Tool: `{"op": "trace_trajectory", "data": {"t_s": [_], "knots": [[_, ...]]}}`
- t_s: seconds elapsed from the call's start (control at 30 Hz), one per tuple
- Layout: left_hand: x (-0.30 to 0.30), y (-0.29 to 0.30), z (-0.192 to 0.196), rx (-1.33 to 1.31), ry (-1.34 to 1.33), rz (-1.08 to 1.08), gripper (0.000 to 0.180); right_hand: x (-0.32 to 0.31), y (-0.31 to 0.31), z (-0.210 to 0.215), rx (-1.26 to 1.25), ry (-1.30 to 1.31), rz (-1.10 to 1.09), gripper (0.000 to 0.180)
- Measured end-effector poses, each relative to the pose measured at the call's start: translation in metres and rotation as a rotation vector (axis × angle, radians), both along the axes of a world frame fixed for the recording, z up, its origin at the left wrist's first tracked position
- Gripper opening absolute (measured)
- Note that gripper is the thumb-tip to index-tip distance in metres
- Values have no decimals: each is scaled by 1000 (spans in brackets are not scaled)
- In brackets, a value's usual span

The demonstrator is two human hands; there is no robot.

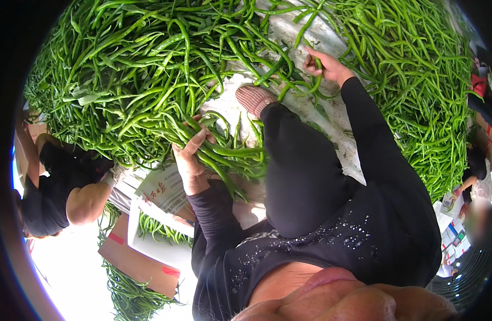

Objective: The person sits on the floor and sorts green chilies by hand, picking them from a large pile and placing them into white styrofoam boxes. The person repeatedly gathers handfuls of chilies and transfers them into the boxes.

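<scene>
Long green chili peppers lie in a large heap (123,59) at the far left. My left hand (189,160), at the near edge of that heap, is closed around a bunch of chili peppers (230,152) whose ends spread to the right. Farther away and to the right, my right hand (330,65) pinches a single curved chili pepper (317,83), partly hidden by the fingers. Beneath it runs a soiled white sheet (323,112), with some loose peppers scattered over it. My foot in a pinkish knitted covering (252,98) rests on the sheet between both hands.
Another chili heap (427,101) fills the right side. At the near left stand a white foam box (160,243) with peppers inside, a printed newspaper (163,190) and a cardboard box (133,265). A person in black (64,187) works at the left; other people are at the right rim.
</scene>
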State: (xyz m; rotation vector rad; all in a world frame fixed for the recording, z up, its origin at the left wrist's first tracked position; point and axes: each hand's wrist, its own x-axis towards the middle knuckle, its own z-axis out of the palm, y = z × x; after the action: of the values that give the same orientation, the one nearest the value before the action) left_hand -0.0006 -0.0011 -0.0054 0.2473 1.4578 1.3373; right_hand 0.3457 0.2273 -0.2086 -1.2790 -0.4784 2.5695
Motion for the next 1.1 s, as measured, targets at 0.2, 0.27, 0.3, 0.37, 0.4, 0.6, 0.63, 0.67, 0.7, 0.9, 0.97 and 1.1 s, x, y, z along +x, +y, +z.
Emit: {"op": "trace_trajectory", "data": {"t_s": [0.2, 0.27, 0.3, 0.37, 0.4, 0.6, 0.63, 0.67, 0.7, 0.9, 0.97, 1.1], "knots": [[0, -1, -5, -43, 44, -58, 49, 14, -23, -10, 1036, -1075, 620, 61], [5, 3, -6, -59, 76, -79, 48, 14, -37, -19, 1063, -1095, 606, 63], [7, 4, -8, -53, 84, -78, 48, 9, -44, -15, 1074, -1101, 659, 60], [10, 5, -11, -51, 89, -86, 47, 1, -51, -8, 1034, -1078, 738, 56], [12, 5, -11, -62, 84, -71, 47, 3, -51, -10, 1035, -1080, 728, 54], [8, 0, -16, -54, 41, -59, 48, 8, -61, -13, 578, -760, 345, 48], [8, 1, -16, -62, 40, -60, 48, 9, -66, -16, 709, -825, 451, 45], [8, 1, -15, -70, 40, -61, 48, 9, -74, -23, 841, -888, 557, 43], [8, 1, -16, -76, 53, -70, 47, 4, -81, -24, 974, -944, 665, 40], [6, 1, -15, -62, 47, -29, 47, 16, -78, -12, 961, -835, 646, 36], [3, 0, -15, -56, 40, -28, 47, 28, -72, 0, 876, -698, 505, 36], [-4, -5, -20, -47, 49, -34, 47, 51, -63, 8, 1177, -950, 422, 30]]}}
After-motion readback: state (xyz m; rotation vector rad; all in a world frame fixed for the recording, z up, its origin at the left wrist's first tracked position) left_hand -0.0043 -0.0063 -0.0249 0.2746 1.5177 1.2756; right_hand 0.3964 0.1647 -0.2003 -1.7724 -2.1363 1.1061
